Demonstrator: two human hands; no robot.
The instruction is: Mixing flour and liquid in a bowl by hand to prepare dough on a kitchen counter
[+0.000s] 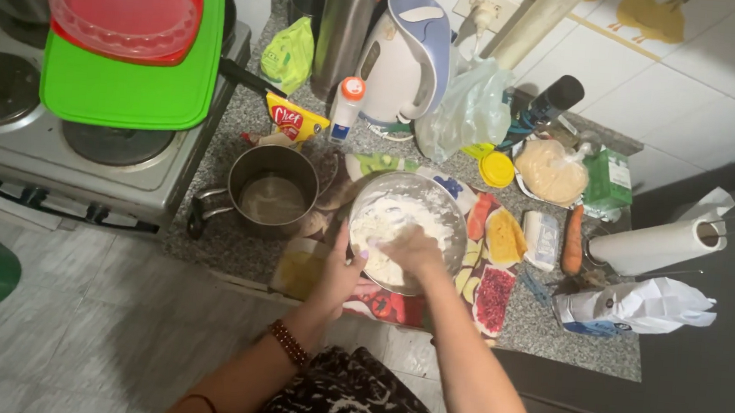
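A: Start at the hands. What are they doing?

B: The right hand (413,251) is down inside the metal mixing bowl (450,195), fingers curled into the white dough (388,225); it looks closed around a clump of it, though how tightly I cannot tell. The left hand (339,273) is spread against the bowl's near wall, steadying it.

A: And the bowl itself?

B: It sits on a patterned mat (492,297) near the front edge of the speckled counter (235,249). Just to its left stands a steel saucepan (273,193) with some cloudy liquid in the bottom.

A: How far along would you judge the mixing?

B: Partway. The mass is white and shaggy, smeared up the bowl's sides, not yet a smooth ball. So I'd say the ingredients are already combined, and the kneading remains unfinished.

A: What lies further out?

B: To the right of the bowl, a carrot (574,240), a roll of paper towel (654,245) and an opened paper flour bag (636,307). Behind the bowl, a white electric kettle (404,58), a steel flask (343,28) and a small white bottle with an orange cap (347,106). Far left, a green cutting board (126,86) rests across the stove (61,151), with a red plate and a clear lid (123,4) on top.
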